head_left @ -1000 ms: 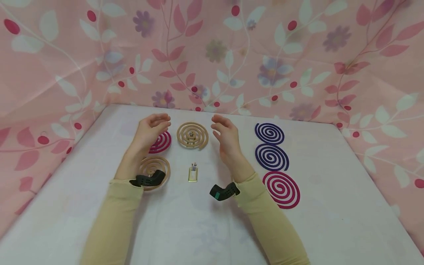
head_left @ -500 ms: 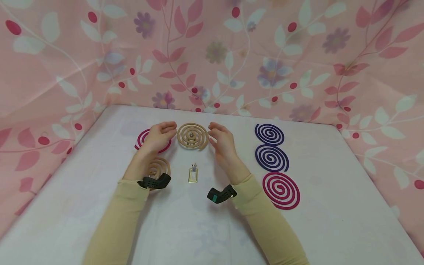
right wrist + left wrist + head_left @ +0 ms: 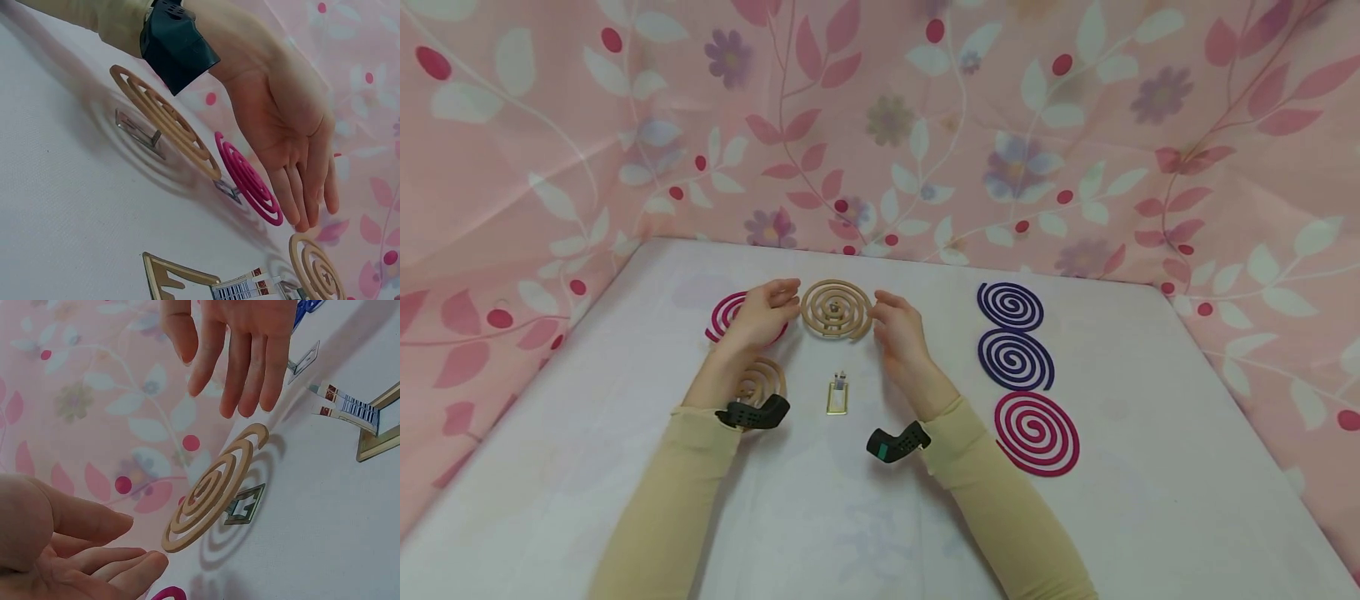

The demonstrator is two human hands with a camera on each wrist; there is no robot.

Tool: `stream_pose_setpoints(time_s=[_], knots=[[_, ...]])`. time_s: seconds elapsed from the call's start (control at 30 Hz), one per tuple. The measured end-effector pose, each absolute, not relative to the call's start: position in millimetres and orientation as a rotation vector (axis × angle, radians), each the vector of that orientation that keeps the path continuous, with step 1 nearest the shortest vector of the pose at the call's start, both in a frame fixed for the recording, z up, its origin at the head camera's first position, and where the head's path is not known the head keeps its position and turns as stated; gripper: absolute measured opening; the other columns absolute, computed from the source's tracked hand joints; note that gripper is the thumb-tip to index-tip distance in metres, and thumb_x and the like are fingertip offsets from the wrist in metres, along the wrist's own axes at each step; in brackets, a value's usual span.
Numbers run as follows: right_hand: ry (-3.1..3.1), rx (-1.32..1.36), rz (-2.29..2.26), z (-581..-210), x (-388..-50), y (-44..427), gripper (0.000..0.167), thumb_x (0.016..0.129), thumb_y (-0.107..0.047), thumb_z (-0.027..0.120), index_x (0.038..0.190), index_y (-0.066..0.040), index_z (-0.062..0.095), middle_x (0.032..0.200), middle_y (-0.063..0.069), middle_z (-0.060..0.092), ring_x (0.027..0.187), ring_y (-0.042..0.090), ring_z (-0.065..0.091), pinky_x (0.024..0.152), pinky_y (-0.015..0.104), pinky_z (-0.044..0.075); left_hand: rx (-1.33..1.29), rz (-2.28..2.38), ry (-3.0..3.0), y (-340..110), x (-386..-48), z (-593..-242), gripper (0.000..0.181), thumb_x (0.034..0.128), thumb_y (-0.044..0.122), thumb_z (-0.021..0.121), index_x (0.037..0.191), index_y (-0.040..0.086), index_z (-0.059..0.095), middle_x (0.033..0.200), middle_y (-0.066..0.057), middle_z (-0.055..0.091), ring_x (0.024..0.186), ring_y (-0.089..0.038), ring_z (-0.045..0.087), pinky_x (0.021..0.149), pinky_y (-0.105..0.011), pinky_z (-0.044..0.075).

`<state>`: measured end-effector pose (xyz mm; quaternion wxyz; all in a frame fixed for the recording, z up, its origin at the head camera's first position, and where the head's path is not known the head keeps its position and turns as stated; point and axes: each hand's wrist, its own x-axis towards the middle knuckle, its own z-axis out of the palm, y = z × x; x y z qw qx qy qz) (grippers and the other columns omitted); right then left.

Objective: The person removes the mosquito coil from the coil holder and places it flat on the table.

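Head view: at the far middle of the white table (image 3: pixel 1150 400), a tan coil (image 3: pixel 836 298) sits raised on a small metal stand (image 3: pixel 257 504), between the two hands. The left hand (image 3: pixel 765 312) is just beside its left edge, the right hand (image 3: pixel 901 329) just beside its right; fingertip contact cannot be told. Left fingers are extended and close together. Right fingers are extended and slightly spread, per left wrist view, with the thumb apart. A second stand (image 3: pixel 840 382), gold-framed, lies nearer, in the middle. A pink coil (image 3: pixel 727 312) is partly hidden by the left hand; another tan coil (image 3: pixel 767 377) is nearer, at left. On the right, running far to near: two blue coils (image 3: pixel 1015 358), then a second pink coil (image 3: pixel 1036 432).
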<state>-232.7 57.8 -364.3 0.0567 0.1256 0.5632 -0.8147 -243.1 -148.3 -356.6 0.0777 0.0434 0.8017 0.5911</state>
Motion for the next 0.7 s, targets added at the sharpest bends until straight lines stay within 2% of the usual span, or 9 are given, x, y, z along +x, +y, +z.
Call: stream_pose_setpoints(time_s=[0.07, 0.3, 0.53, 0.7], knots=[[1.700, 0.399, -2.462, -365.9, -233.4, 57.8, 0.056, 0.087, 0.004, 0.052, 0.143, 0.002, 0.048, 0.154, 0.016, 0.040, 0.130, 0.024, 0.039, 0.117, 0.047, 0.030, 0.112, 1.775, 2.390, -146.5, -242.9, -356.4, 0.052, 0.1012, 0.000, 0.048, 0.151, -0.007, 0.033, 0.155, -0.028, 0.036, 0.146, -0.035, 0.034, 0.119, -0.045, 0.032], [1.619, 0.450, -2.464, -367.6, -233.8, 57.4, 0.060, 0.088, 0.003, 0.052, 0.147, 0.002, 0.042, 0.156, 0.016, 0.035, 0.138, 0.030, 0.037, 0.116, 0.051, 0.035, 0.098, 1.740, 2.409, -143.3, -244.4, -359.0, 0.053, 0.1010, 0.002, 0.051, 0.151, -0.005, 0.035, 0.155, -0.027, 0.036, 0.146, -0.034, 0.036, 0.118, -0.045, 0.034], [1.581, 0.458, -2.461, -369.7, -234.1, 57.0, 0.059, 0.088, 0.002, 0.051, 0.146, 0.002, 0.043, 0.149, 0.018, 0.045, 0.129, 0.029, 0.047, 0.114, 0.049, 0.037, 0.100, 1.726, 2.409, -143.2, -243.8, -359.3, 0.052, 0.1014, 0.003, 0.051, 0.150, -0.006, 0.035, 0.155, -0.028, 0.036, 0.144, -0.036, 0.038, 0.118, -0.046, 0.034], [1.558, 0.460, -2.476, -368.7, -233.6, 57.5, 0.059, 0.086, 0.003, 0.051, 0.145, 0.002, 0.044, 0.146, 0.017, 0.046, 0.119, 0.026, 0.050, 0.112, 0.047, 0.040, 0.122, 1.730, 2.429, -143.5, -243.1, -359.0, 0.052, 0.1016, 0.003, 0.051, 0.150, -0.008, 0.035, 0.153, -0.028, 0.038, 0.145, -0.035, 0.036, 0.118, -0.045, 0.034]])
